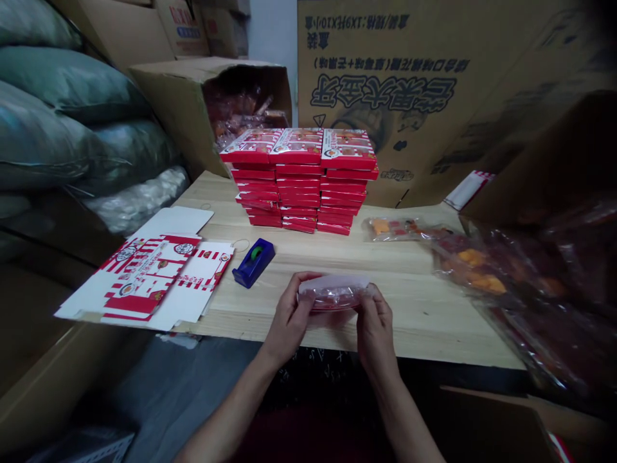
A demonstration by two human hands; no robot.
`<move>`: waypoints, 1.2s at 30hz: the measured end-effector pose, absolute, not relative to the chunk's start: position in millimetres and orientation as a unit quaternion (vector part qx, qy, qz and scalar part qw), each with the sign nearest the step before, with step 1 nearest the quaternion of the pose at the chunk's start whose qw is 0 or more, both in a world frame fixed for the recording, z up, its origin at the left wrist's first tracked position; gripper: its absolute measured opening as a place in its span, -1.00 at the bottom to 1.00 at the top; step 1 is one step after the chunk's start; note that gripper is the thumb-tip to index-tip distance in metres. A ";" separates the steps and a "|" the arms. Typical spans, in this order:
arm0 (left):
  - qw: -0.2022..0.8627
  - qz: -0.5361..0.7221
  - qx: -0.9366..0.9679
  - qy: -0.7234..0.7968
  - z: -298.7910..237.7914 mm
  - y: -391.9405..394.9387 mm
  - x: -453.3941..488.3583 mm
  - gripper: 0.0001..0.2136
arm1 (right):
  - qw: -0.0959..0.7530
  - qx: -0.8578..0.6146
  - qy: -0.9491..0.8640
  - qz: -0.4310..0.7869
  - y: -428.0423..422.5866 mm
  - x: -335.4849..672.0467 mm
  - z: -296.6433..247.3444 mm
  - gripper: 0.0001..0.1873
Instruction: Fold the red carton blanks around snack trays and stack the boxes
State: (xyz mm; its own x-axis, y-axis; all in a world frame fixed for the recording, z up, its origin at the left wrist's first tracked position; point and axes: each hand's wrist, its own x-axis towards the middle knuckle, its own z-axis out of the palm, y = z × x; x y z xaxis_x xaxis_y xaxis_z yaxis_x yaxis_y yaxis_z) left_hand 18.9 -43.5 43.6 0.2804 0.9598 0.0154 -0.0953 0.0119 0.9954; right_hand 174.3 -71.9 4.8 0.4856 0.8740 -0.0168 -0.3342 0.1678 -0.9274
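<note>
In front of me, over the near part of the table, both hands hold a small candy box (332, 281). A white panel forms its top, shiny clear plastic shows at the side towards me, and a red edge runs below. My left hand (292, 315) is closed on its left end, with the thumb on the near side. At the right end, my right hand (375, 315) grips with fingers and thumb. What lies inside the box is hard to make out. A blue tape dispenser (254, 262) with green tape stands to the left of my hands.
Stacked red-and-white boxes (299, 180) stand at the back of the table (400, 328). Flat printed cartons (144, 276) lie at left. Clear bags of orange and red candy (477, 270) are heaped at right. An open cardboard box (168, 96) holds more packets.
</note>
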 end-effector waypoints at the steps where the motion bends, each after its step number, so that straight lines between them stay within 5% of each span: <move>1: 0.579 0.450 0.541 0.413 42.2 -42.2 19.7 -0.77 | 0.711 -0.490 -0.284 0.417 -71.6 175.0 3.1 -0.84; 6: 0.596 0.476 0.480 0.433 32.3 -32.1 26.6 -0.67 | 0.706 -0.489 -0.292 0.420 -62.8 177.2 4.3 -0.94; 11: 0.631 0.482 0.446 0.414 43.6 -42.8 28.0 -0.79 | 0.714 -0.458 -0.235 0.474 -74.6 171.3 27.3 -0.92; 14: 0.704 0.445 0.418 0.363 52.4 -62.3 16.9 -0.66 | 0.690 -0.469 -0.202 0.512 -98.0 167.7 34.7 -0.83; 21: 0.822 0.415 0.204 0.334 6.3 -87.8 -6.6 -0.64 | 0.609 -0.481 -0.097 0.623 -132.7 160.7 -18.5 -0.72; 25: 0.802 0.420 0.200 0.374 -24.1 -93.6 -8.3 -0.68 | 0.601 -0.496 -0.079 0.622 -137.2 153.5 -45.5 -0.79; 36: 0.745 0.394 0.257 0.473 -57.4 -90.9 -1.9 -0.74 | 0.540 -0.558 -0.116 0.619 -125.4 141.6 -57.7 -0.59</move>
